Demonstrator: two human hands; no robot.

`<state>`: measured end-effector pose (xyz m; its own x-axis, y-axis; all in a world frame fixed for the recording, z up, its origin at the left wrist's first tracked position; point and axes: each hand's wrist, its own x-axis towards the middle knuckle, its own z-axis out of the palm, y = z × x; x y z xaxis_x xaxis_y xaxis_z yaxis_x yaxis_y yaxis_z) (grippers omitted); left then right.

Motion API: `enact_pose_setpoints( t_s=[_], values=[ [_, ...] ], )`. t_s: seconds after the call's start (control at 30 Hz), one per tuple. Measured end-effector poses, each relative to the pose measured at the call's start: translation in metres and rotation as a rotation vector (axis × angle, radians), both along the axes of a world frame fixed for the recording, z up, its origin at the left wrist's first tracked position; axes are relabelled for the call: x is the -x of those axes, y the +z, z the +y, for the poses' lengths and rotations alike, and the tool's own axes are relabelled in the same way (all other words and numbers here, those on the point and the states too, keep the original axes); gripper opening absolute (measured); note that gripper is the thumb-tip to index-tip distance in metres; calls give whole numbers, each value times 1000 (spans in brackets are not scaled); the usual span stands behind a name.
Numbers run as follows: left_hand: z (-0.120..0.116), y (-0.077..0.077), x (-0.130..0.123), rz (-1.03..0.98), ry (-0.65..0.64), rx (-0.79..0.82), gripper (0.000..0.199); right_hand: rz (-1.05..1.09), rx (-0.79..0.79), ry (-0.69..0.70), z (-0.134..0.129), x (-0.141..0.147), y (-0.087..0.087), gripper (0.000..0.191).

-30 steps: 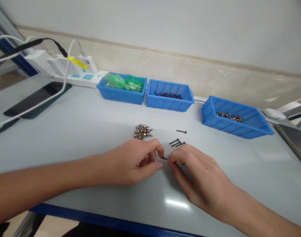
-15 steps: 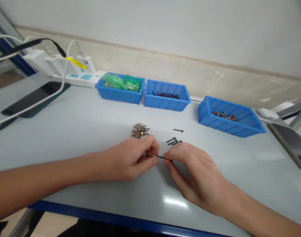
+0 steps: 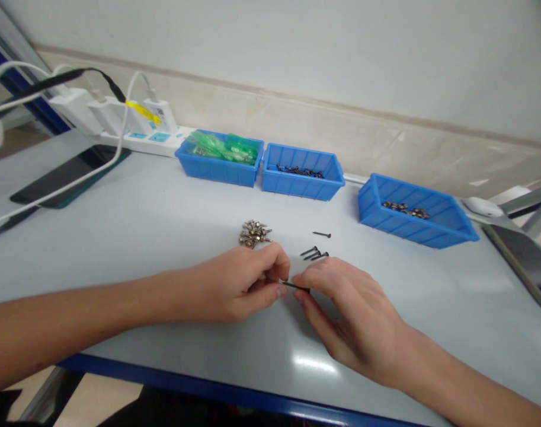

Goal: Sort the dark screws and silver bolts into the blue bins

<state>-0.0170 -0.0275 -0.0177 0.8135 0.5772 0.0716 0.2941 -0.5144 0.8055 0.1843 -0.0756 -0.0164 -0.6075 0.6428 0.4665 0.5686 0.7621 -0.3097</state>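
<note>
A dark screw [image 3: 295,286] spans the gap between my two hands near the middle of the table. My right hand [image 3: 345,308] pinches its head end between thumb and finger. The fingers of my left hand [image 3: 256,284] are curled together at the pointed end; whatever lies inside them is hidden. Just behind my left hand is a small pile of shiny bolts [image 3: 254,233]. Several dark screws [image 3: 315,254] lie behind my right hand, and a single dark screw [image 3: 322,235] lies farther back.
Along the wall stand a blue bin with green bags [image 3: 219,169], a blue bin of dark screws [image 3: 302,185] and a blue bin of shiny bolts [image 3: 416,225]. A phone [image 3: 70,178], cables and a power strip [image 3: 152,142] are left; another phone [image 3: 523,261] is right.
The view has shifted slightly, moving the bins a little to the right in the picture. Both hands keep nearly the same pose around the dark screw.
</note>
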Motion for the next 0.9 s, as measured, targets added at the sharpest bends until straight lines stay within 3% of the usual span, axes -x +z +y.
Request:
enact_pose_setpoints(
  t_s=[0.33,0.6,0.9],
  values=[
    [0,0,0,-10,15,19,4,7,-14,-53,1,2,-1,21],
    [-1,-3,-1,16,55,12,21,-70,-110,-204,3,-2,-2,23],
    [0,0,-1,22,19,-13,22,-79,-101,-184,3,-1,-2,28]
  ],
)
